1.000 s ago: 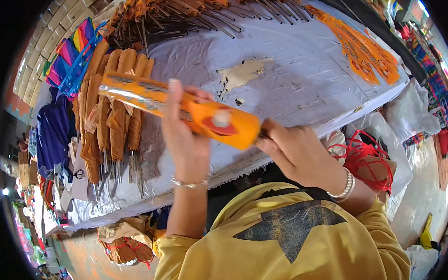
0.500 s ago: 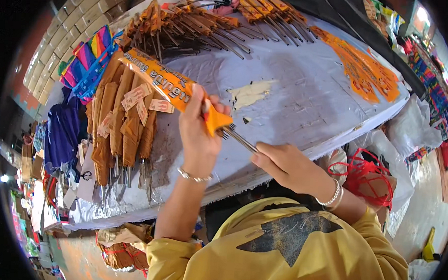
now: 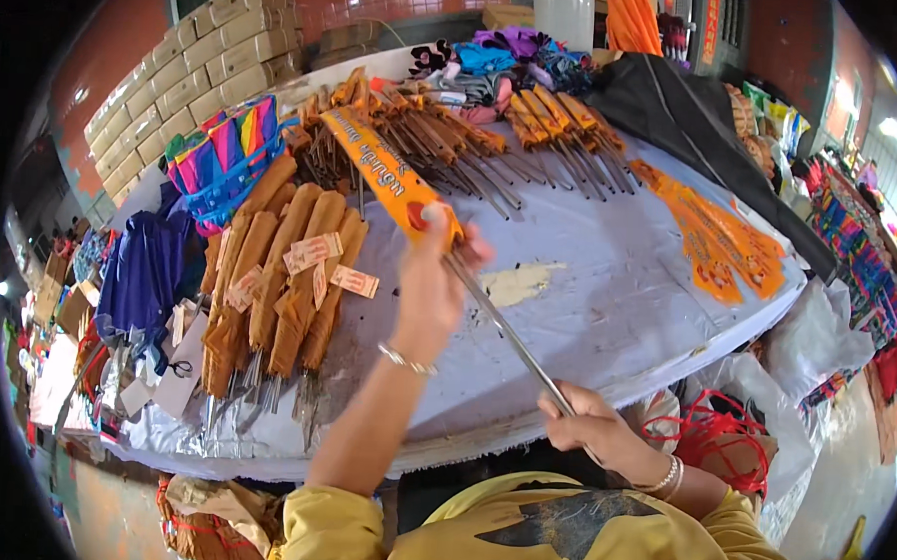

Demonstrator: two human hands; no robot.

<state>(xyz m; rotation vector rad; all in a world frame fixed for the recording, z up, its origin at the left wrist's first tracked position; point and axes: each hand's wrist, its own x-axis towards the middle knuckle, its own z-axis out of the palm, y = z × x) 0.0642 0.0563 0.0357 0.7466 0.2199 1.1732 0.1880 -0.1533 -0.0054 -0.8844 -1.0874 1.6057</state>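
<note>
My left hand [image 3: 433, 284], slightly blurred, is closed round the lower end of an orange printed umbrella sleeve [image 3: 381, 175], which slants up and away to the left. Out of that end runs a long metal shaft [image 3: 511, 338], with my right hand [image 3: 594, 429] wrapped round its near part. Whether the sleeve has folded cloth inside, I cannot tell. Left of my left hand lie several folded brown umbrellas [image 3: 291, 263], their metal shafts toward me and small printed tags on top.
Beyond the hands, more orange-wrapped umbrellas [image 3: 430, 124] are heaped on the white-covered table [image 3: 608, 287]. Flat orange sleeves [image 3: 716, 237] fan out at the right. Scissors [image 3: 180, 368] and a dark blue umbrella [image 3: 141, 272] sit at the left. Red straps [image 3: 707, 431] lie beside the table's right side.
My right hand has moved down and away from my left, and a longer stretch of metal shaft shows between them. The view has tilted up, showing more of the back.
</note>
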